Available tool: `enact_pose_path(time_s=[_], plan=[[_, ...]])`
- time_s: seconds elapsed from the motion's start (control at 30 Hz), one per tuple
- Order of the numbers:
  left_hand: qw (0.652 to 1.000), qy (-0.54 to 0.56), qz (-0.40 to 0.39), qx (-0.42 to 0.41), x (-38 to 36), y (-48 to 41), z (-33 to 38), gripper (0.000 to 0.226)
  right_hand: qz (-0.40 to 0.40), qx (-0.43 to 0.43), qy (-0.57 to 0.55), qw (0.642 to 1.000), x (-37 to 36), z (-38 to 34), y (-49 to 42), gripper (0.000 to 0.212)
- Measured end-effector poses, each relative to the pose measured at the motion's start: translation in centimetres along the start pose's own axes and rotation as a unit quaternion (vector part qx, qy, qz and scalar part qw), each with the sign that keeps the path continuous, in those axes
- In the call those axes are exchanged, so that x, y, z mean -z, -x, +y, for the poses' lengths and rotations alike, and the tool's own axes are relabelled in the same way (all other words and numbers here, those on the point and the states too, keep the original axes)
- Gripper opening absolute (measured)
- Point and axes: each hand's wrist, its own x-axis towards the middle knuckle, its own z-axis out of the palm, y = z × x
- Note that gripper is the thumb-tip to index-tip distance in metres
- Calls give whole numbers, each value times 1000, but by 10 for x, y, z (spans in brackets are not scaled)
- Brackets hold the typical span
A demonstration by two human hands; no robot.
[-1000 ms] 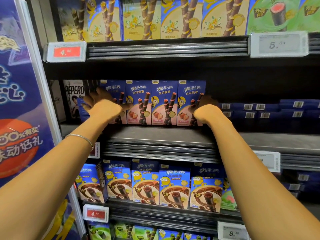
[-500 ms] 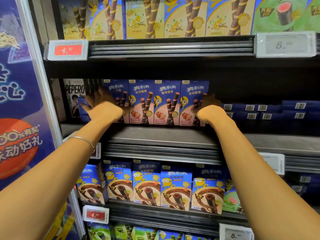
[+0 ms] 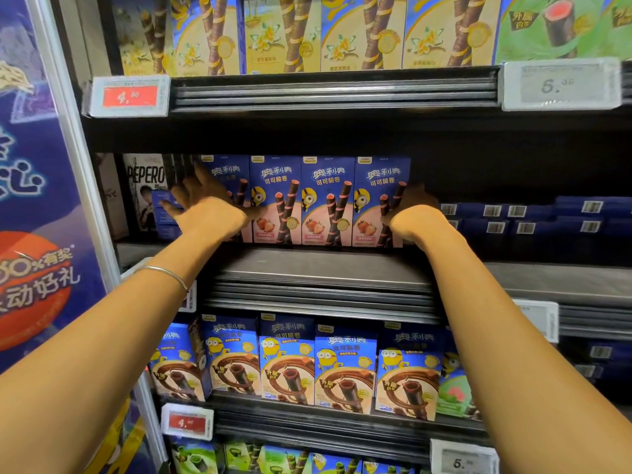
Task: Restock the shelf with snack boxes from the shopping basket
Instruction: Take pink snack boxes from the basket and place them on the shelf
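Several blue and pink strawberry snack boxes (image 3: 328,200) stand upright side by side at the back of the middle shelf (image 3: 321,268). My left hand (image 3: 201,200) is spread open with straight fingers at the left end of the row, in front of the leftmost box. My right hand (image 3: 415,210) reaches round the right end of the row, its fingers hidden behind the last box (image 3: 379,200). The shopping basket is out of view.
A black Pepero box (image 3: 145,189) stands left of my left hand. Flat dark blue boxes (image 3: 533,220) are stacked to the right. Yellow boxes (image 3: 284,32) fill the shelf above, chocolate boxes (image 3: 287,360) the shelf below. A blue banner (image 3: 37,200) borders the left.
Both hands have stayed at the ends of the row. The left fingers have spread a little wider and the camera has shifted slightly.
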Motion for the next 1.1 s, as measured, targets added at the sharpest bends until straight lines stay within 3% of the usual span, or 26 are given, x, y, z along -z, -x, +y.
enact_pose_path(time_s=[0.17, 0.33, 0.53, 0.67, 0.73, 0.8, 0.93, 1.1], plan=[[999, 26, 24, -2, 1, 6, 3, 148, -1, -19, -22, 1000, 0, 1, 3, 63], [999, 37, 21, -12, 4, 15, 4, 146, -10, -18, -56, 998, 3, 3, 6, 55], [994, 97, 58, -14, 3, 23, 4, 121, -44, -62, -294, 953, 1, 1, 15, 36], [949, 310, 54, 30, 4, 36, 12, 77, -5, -83, -408, 909, 4, 1, 23, 13], [904, 423, 45, 33, 5, 50, 19, 48, 14, -89, -469, 878, 7, -1, 33, 15], [858, 511, 28, 34, 9, 64, 28, 34, 30, -62, -522, 850, 8, -2, 44, 21], [797, 600, -44, 48, 9, 93, 40, 47, 32, -53, -559, 827, 8, 7, 59, 39], [823, 561, -84, 44, 2, 117, 62, 52, -46, -67, -545, 834, 8, 12, 57, 50]])
